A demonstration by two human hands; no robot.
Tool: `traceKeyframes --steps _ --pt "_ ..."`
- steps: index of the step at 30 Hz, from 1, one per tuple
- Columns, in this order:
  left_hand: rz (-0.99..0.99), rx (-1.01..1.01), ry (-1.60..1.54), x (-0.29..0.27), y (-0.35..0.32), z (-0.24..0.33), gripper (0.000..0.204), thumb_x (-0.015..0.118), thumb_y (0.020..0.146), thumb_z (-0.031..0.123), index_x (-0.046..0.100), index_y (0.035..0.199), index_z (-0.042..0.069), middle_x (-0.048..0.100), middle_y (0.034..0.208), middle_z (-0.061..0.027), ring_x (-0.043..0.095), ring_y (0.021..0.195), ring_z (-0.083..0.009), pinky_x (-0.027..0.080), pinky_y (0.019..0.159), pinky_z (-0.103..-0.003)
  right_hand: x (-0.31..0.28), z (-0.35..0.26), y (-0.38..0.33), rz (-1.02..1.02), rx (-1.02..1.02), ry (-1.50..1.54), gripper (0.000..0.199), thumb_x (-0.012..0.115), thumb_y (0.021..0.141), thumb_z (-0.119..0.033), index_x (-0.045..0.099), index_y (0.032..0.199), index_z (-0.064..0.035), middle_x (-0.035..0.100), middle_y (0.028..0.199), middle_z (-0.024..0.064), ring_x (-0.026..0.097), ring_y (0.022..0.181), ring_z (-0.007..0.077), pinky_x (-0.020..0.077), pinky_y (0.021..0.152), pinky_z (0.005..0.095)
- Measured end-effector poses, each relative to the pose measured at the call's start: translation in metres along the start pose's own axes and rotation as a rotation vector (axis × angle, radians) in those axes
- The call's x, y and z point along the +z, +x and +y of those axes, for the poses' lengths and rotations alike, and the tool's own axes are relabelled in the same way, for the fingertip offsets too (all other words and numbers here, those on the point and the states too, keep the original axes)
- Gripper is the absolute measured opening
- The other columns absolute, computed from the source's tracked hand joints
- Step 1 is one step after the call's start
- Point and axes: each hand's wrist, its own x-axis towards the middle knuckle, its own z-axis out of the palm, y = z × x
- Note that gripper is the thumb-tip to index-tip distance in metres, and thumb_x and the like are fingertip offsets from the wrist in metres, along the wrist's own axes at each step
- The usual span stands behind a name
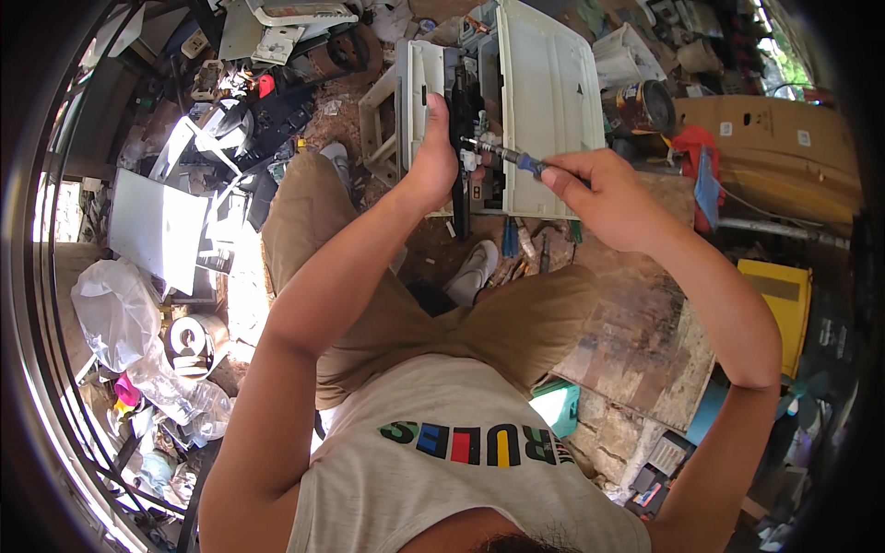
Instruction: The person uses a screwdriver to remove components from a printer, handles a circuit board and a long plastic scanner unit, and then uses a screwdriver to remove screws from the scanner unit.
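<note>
My left hand [437,158] grips a long, narrow black part [461,189] on edge, thumb pointing up and the other fingers mostly hidden behind it. From the right, my right hand [604,195] pinches the handle of a screwdriver [521,160], dark with a blue section. The shaft points left and its tip meets, or comes very near, the face of the black part; exact contact is too small to tell. Just beyond both hands stands an off-white plastic machine casing [551,120] with an opened panel and dark inner parts.
Several hand tools [525,241] lie on the floor by my foot. A worn wooden board [636,318] is at right, near a yellow case [776,309] and a cardboard box [774,152]. Scrap parts, a white panel [157,226] and a clear plastic bag [115,309] crowd the left.
</note>
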Motion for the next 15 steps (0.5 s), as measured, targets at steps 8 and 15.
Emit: traceKeyframes --steps 8,15 --pt "0.005 -0.100 -0.202 -0.005 -0.002 0.005 0.092 0.020 0.082 0.086 0.053 0.122 0.010 0.061 0.087 -0.0034 0.056 0.066 -0.0134 0.043 0.049 -0.026 -0.009 -0.017 0.010 0.422 -0.659 -0.765 0.024 0.065 0.086 -0.009 0.064 0.110 -0.0084 0.062 0.091 0.0032 0.063 0.085 0.0189 0.0496 0.071 0.0315" --pt "-0.013 -0.109 -0.231 -0.003 0.000 0.007 0.083 0.029 0.084 0.083 0.054 0.115 0.010 0.059 0.085 -0.0025 0.054 0.062 -0.0124 0.041 0.046 -0.025 -0.003 -0.029 0.011 0.519 -0.233 -0.048 0.029 0.064 0.095 -0.029 0.065 0.102 -0.0010 0.063 0.082 0.0119 0.058 0.068 0.0156 0.0466 0.063 0.0301"
